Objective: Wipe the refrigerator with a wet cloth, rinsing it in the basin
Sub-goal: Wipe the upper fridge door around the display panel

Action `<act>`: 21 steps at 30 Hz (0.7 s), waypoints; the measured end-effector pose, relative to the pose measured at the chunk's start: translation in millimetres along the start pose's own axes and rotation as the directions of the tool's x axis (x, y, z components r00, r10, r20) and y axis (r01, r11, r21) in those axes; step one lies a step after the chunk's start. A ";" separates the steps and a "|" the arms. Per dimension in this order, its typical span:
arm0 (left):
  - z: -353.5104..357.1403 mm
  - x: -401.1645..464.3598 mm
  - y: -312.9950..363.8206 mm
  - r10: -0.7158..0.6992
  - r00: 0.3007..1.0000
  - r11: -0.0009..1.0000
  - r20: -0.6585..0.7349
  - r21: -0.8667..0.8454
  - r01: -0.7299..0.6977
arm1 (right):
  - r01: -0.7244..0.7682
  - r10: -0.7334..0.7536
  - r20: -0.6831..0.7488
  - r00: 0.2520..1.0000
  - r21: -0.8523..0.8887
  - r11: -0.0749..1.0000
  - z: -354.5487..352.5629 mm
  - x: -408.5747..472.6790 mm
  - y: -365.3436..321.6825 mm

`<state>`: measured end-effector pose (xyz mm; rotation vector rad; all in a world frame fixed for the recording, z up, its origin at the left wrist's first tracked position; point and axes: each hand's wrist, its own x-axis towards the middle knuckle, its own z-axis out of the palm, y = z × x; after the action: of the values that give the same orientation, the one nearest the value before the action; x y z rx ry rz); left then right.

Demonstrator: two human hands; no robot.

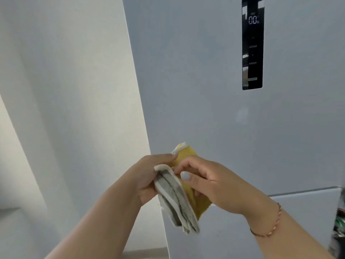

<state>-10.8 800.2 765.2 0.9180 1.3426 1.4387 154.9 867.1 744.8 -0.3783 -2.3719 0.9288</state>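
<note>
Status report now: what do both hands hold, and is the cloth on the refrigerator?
Left hand and right hand both grip the folded cloth. Cloth off the refrigerator door, held in front of it. Nothing in the way.

Refrigerator door (205,81): pale grey-blue, plain, one faint lighter smudge at mid-height. Control panel (252,43): glossy black vertical strip with white digits and dim grey symbols. Cloth (179,199): folded, mustard yellow on one face, dingy grey on the other, edged in off-white binding. Wall (65,90): off-white, banded with soft grey shadow. Bracelet (274,221): thin chain, rose-gold with lighter links. Thumbnail (185,176) on right hand: painted pale bluish white.
</note>
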 end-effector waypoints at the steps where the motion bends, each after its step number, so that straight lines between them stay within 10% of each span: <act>1: -4.6 -1.2 -3.6 0.016 0.999 1.000 -0.039 0.025 -0.015 | -0.004 0.005 -0.022 1.000 0.053 0.999 0.3 0.3 0.6; 7: -34.4 -18.4 -26.2 0.009 0.980 0.998 -0.198 0.065 0.004 | -0.004 0.064 -0.205 0.977 0.281 0.960 25.9 11.7 7.8; 21: -86.1 -107.1 -68.0 -0.154 0.796 0.951 -0.586 -0.305 -0.041 | 0.131 -0.200 0.368 0.908 0.204 0.970 154.2 45.8 -5.6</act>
<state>-52.6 670.4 695.0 0.1965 1.5158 1.9202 26.6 801.1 673.7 0.0891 -2.5921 1.2096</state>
